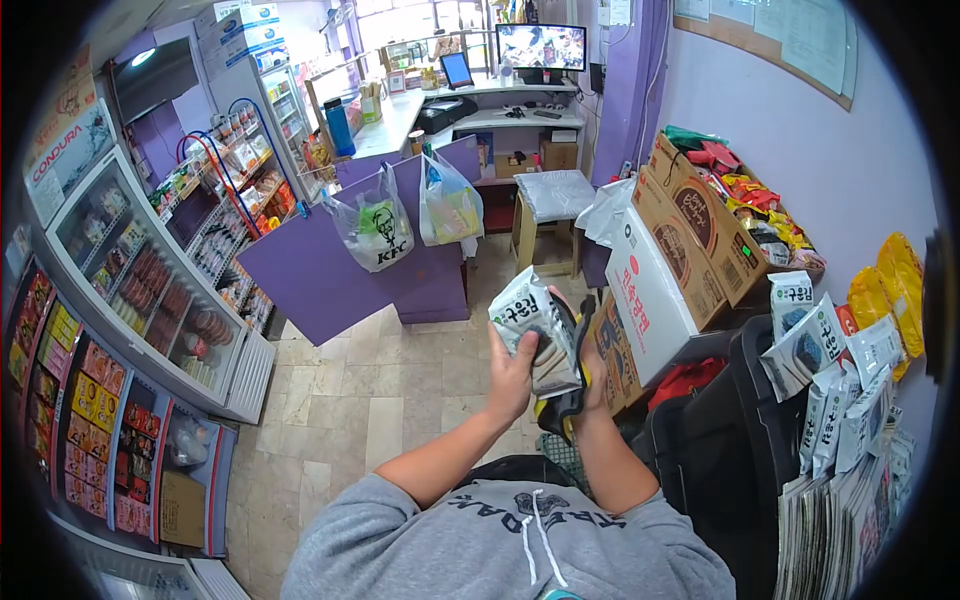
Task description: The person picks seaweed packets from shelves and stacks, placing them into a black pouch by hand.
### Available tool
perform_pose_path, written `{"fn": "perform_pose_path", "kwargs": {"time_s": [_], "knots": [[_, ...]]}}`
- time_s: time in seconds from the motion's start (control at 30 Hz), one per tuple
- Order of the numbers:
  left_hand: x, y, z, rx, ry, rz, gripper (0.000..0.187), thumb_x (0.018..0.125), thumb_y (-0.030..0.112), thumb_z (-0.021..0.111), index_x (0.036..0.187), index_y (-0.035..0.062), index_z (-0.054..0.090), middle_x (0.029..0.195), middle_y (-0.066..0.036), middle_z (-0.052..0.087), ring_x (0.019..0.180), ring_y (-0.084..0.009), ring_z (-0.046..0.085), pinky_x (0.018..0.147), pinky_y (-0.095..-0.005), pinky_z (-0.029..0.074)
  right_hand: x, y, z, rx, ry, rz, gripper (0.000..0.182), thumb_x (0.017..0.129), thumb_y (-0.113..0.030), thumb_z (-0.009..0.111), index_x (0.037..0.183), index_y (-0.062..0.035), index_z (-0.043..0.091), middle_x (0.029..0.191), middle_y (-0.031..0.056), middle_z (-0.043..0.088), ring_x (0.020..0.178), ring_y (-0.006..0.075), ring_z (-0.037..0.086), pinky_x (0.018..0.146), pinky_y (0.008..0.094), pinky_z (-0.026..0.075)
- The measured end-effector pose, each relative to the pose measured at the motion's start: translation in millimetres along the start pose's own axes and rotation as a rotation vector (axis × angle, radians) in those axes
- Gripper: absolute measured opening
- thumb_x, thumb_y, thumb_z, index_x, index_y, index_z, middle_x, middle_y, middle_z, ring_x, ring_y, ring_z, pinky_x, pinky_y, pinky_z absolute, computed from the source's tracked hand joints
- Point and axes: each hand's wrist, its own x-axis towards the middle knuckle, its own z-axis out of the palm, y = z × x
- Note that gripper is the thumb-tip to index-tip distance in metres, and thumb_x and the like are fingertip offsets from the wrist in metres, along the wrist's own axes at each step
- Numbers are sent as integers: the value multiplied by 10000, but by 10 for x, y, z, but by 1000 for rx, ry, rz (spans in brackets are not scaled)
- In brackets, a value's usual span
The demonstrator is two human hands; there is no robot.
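Observation:
In front of my chest I hold up a white snack packet (532, 318) with green and black Korean-style lettering and a picture on its lower half. My left hand (513, 378) is closed on its left edge, the thumb lying across the front. Behind and to the right of it is a black and yellow packet-like item (572, 400), partly covered by the white one. My right hand (594, 378) is closed around the right side of that item; most of its fingers are hidden. Similar white packets (805, 345) lie at the right, on and beside a black bin (700, 430).
Brown cartons (700, 225) and a white carton (645, 285) are stacked at right, beside yellow bags (890, 290) and a newspaper stack (830, 540). A purple counter panel (340, 270) with hanging plastic bags (372, 225) stands ahead. A display fridge (150, 290) and snack shelves (90, 400) line the left.

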Motion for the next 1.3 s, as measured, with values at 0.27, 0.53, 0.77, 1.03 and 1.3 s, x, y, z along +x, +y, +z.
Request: {"fn": "perform_pose_path", "kwargs": {"time_s": [0.27,0.53,0.77,1.03,1.3], "knots": [[165,74,-117,84,48,84,331,925,170,575,1167,11,413,1054,-57,552,959,-110,513,868,-251,402,-250,323,-166,5,331,176,455,988,-423,368,1128,-21,528,923,33,594,782,100,556,662,235,448],[105,330,-607,278,277,303,500,891,145,621,1254,19,302,1104,-84,484,1009,-144,483,896,-274,386,22,356,261,-235,-57,13,412,936,-331,528,1175,3,495,1105,39,538,1008,111,512,880,240,406],[-55,678,-1137,250,535,415,470,941,104,511,1304,34,221,1164,-97,437,1051,-158,453,918,-284,363,321,1150,903,-665,-170,-128,226,859,-101,639,1024,-9,515,841,71,644,766,138,617,686,277,481],[-143,1748,-2702,215,624,557,370,984,192,425,1305,58,298,1187,-94,479,1071,-145,479,928,-288,370,667,2308,2069,-642,-440,-117,232,849,-138,660,996,-13,532,787,89,654,722,149,631,645,294,485],[-249,3444,-4185,385,552,296,522,826,85,680,1257,21,393,1138,-100,563,1060,-171,532,930,-309,415,957,3514,3715,-162,-587,133,238,879,-41,587,1097,-17,493,978,41,591,900,112,559,809,243,437]]}}
